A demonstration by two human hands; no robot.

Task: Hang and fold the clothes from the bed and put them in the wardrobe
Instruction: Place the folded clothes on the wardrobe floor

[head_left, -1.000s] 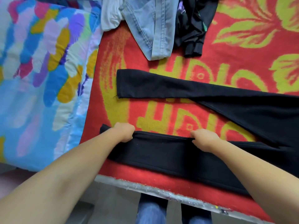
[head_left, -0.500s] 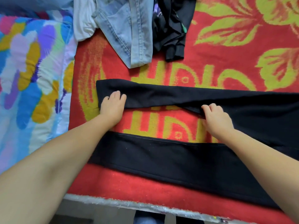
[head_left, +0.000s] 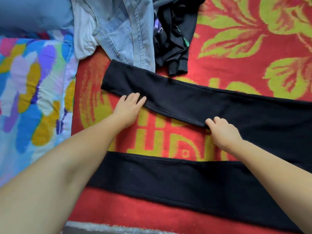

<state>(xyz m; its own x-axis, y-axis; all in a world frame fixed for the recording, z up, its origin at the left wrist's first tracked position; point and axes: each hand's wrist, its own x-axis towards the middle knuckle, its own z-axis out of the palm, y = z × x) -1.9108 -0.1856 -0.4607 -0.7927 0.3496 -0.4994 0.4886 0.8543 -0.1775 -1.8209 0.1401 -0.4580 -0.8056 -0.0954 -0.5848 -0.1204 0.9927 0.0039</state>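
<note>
The task is judged barely begun: a pair of black soft-knit trousers [head_left: 185,102] is spread flat on the red-and-yellow fleecy blanket [head_left: 236,39] of the bed, its two legs well apart. The far leg's near edge is touched by the left hand [head_left: 130,107], fingers straight, and pinched by the right hand [head_left: 222,130]. A pale blue denim garment [head_left: 128,31] and a crumpled black top [head_left: 175,39] are left unfolded beyond; no wardrobe is seen.

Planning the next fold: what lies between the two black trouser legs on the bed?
In the head view, only bare red-and-yellow blanket lies between the far leg and the near leg, crossed by both forearms.
</note>
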